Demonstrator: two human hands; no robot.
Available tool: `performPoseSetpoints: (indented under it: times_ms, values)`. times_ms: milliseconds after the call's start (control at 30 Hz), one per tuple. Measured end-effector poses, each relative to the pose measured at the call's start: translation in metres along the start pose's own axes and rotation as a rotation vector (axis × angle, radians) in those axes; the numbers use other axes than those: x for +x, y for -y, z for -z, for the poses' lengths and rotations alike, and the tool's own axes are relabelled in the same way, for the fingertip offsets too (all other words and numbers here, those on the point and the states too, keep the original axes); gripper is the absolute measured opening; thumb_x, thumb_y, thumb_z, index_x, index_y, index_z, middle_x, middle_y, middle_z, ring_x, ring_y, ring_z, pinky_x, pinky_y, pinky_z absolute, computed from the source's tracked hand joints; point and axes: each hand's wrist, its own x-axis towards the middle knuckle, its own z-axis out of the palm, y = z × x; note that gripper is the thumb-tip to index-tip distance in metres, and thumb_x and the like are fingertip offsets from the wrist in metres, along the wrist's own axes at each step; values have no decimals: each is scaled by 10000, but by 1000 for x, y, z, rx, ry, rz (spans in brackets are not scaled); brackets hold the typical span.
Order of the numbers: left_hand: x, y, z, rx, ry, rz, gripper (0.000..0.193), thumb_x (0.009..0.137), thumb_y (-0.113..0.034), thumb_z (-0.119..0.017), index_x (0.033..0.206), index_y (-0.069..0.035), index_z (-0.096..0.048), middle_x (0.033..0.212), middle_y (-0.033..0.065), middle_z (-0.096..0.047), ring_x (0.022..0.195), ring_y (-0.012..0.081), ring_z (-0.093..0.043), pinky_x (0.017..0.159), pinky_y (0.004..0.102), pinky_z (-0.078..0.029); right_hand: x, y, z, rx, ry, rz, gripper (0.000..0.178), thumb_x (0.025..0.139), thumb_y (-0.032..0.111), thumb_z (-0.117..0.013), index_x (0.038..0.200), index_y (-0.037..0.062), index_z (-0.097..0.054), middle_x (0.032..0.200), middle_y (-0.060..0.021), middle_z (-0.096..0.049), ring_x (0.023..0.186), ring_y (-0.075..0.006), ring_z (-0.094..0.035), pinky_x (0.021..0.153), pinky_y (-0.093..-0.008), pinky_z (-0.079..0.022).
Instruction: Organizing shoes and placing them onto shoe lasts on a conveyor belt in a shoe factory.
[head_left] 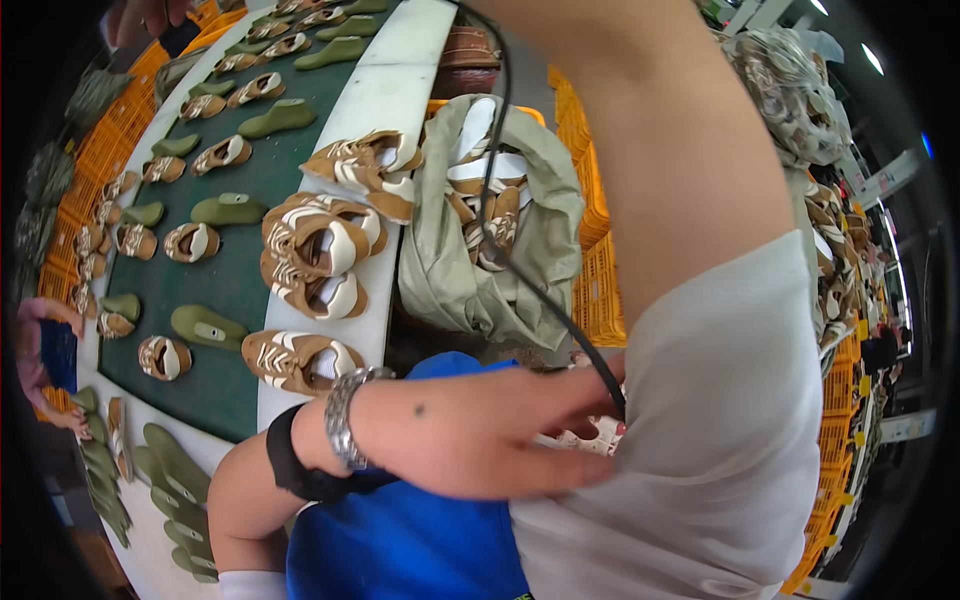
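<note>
My left hand, with a silver watch-like bracelet and a black band at the wrist, reaches across my front to my white right sleeve. Its thumb and index finger stand apart by the sleeve's edge; the other fingers are curled and partly hidden. I see nothing held in it. My right arm is raised past the top edge, so my right hand is out of sight. A black cable hangs across the view to the sleeve. Nearest the left forearm are brown and white sneakers on the white table edge.
A green conveyor belt carries shoes and green shoe lasts. Beside it stands a cloth-lined bin of shoe parts. Orange crates stack behind. Another person is at the far left, and another's hand shows at top left.
</note>
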Motion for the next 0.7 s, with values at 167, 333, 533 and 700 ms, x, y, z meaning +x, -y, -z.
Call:
performPoseSetpoints:
  times_ms: [167, 333, 533, 700]
  values:
    - [8, -20, 9, 5, 213, 391, 339, 874, -236, -529, 1059, 48, -539, 1009, 154, -581, 883, 173, -582, 756, 270, -448, 13, -36, -16, 87, 21, -115, 349, 829, 214, -541, 1124, 29, -552, 979, -129, -625, 833, -212, -627, 739, -303, -514]
    - [-17, 10, 1, -550, -160, 172, 254, 901, -220, -502, 872, 26, -556, 744, -31, -495, 664, 58, -442, 623, 229, -397, 40, -39, -21, 65, 27, -90, 337, 827, 235, -545, 1108, 51, -558, 943, -107, -629, 801, -204, -624, 716, -305, -510]
    - [-24, 9, -3, -193, -201, 79, 155, 853, -141, -568, 892, 9, -582, 797, -13, -563, 703, 58, -494, 667, 221, -431, 79, -75, -35, 93, 11, -187, 392, 833, 323, -543, 1169, 122, -520, 921, -70, -618, 763, -177, -609, 680, -307, -497]
    - [-47, 21, -2, -216, -456, 274, 161, 835, -147, -598, 872, 8, -624, 770, -7, -612, 676, 32, -503, 623, 196, -427, 70, -55, -62, 182, -91, -120, 345, 830, 275, -545, 1114, 82, -565, 854, -105, -624, 689, -156, -618, 651, -291, -487]
